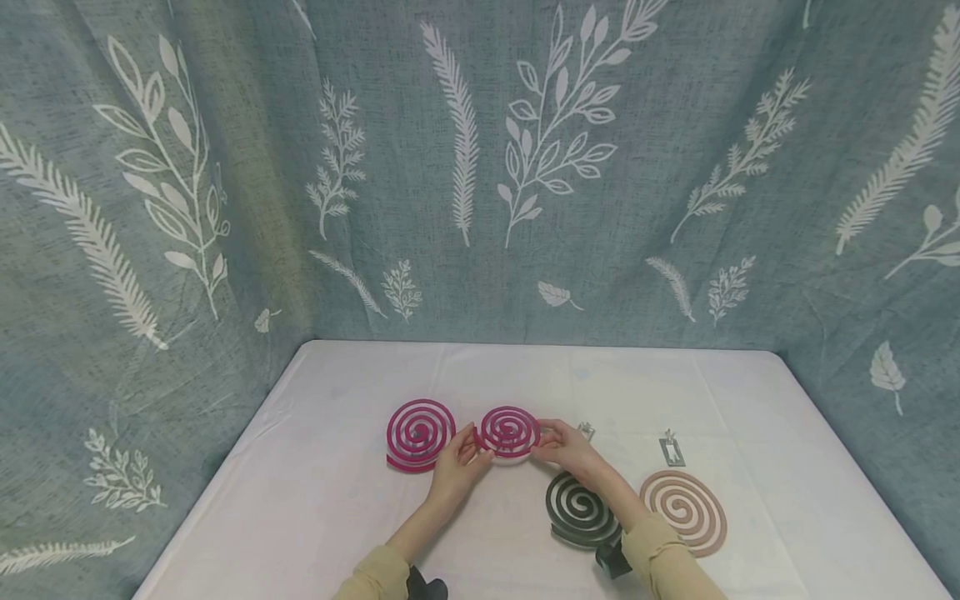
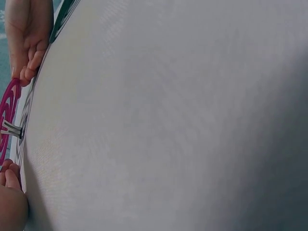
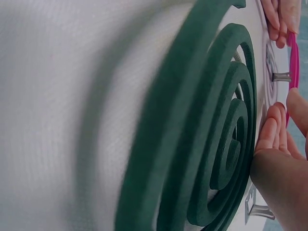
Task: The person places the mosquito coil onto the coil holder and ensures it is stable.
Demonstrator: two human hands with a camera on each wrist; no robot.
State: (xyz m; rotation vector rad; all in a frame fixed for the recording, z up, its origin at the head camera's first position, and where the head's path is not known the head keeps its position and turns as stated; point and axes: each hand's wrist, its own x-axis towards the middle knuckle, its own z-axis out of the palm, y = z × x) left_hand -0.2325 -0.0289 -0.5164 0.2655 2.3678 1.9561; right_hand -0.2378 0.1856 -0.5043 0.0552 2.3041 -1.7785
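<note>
Both hands hold a magenta mosquito coil (image 1: 507,431) a little above the table, one at either side. On its left edge, my left hand (image 1: 454,473) pinches the rim between thumb and fingers. My right hand (image 1: 576,457) grips the right edge the same way. A small metal stand (image 3: 281,77) pokes out from the coil's underside near its middle, seen edge-on in the right wrist view. Left of the hands, a second magenta coil (image 1: 420,434) lies raised slightly off the table.
Below my right forearm lies a dark green coil (image 1: 582,503), with a tan coil (image 1: 678,507) to its right. A flat metal stand (image 1: 672,451) lies behind the tan coil; another stand (image 1: 587,431) shows partly behind my right hand. The white table (image 1: 300,500) meets a leaf-patterned curtain (image 1: 480,283).
</note>
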